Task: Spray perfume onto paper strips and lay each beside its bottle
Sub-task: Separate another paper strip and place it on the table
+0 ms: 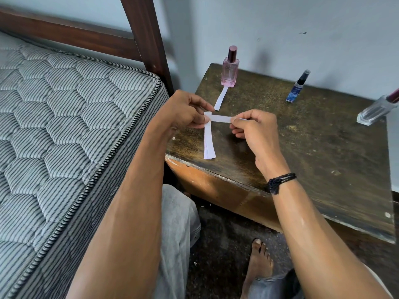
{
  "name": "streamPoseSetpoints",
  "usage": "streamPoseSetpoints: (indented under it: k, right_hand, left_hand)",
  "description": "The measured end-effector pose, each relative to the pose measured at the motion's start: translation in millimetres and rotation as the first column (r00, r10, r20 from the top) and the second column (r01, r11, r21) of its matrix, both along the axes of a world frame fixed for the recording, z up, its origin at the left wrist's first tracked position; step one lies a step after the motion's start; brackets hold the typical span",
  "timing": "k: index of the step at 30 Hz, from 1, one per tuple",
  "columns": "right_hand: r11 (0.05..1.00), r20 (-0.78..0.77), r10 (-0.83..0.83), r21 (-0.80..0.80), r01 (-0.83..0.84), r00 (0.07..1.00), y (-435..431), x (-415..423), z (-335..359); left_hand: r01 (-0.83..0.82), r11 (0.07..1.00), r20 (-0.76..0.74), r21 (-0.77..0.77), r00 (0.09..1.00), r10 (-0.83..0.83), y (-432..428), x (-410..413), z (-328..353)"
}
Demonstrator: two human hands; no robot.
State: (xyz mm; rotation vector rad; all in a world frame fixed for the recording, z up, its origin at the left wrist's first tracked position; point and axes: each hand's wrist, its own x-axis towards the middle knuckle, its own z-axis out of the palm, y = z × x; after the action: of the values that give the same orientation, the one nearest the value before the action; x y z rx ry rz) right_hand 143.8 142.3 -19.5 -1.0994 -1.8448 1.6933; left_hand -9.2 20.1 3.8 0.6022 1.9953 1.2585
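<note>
- Mattress (pixel 64 104) lies left of the table (pixel 323 147).
- Along the table's far side: far-left bottle (pixel 230 70), middle bottle (pixel 296 87) to its right, right bottle (pixel 375 110) at the right edge.
- Laid strip (pixel 221 100) on the table, just near of the far-left bottle, far end at its base.
- Over the near-left corner: my left hand (pixel 183 111) holds the bundle of strips (pixel 209 141). My right hand (pixel 254 126), to its right, pinches a single strip (pixel 220 118) lying across the bundle's top.

3 perfume bottles are counted on 1 table (pixel 313 147): 1 pink bottle (pixel 230 71), 1 small blue bottle (pixel 294 90), 1 clear bottle (pixel 376 110) at the rt edge. Paper strips: 1 flat strip (pixel 221 99) is seen by the pink bottle, 1 single strip (pixel 220 119) is pinched between 2 hands, left hand (pixel 185 111) & right hand (pixel 254 128), & 1 hanging bunch (pixel 209 141) is held by the left; approx. 3 ends are made out in it, exact no. can't be told. 1 mattress (pixel 64 104), 1 wristband (pixel 280 181) & 1 bare foot (pixel 260 260) are also counted.
</note>
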Motion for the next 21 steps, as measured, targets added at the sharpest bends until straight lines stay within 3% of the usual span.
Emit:
streamPoseSetpoints:
  k: [21]
  right_hand:
    - [1.0, 0.036, -0.02, -0.002, 0.02, 0.999, -0.9, -0.4, -1.6]
  left_hand:
    - [-0.031, 0.999, 0.075, -0.03, 0.997, 0.033, 1.4, 6.3, 6.1]
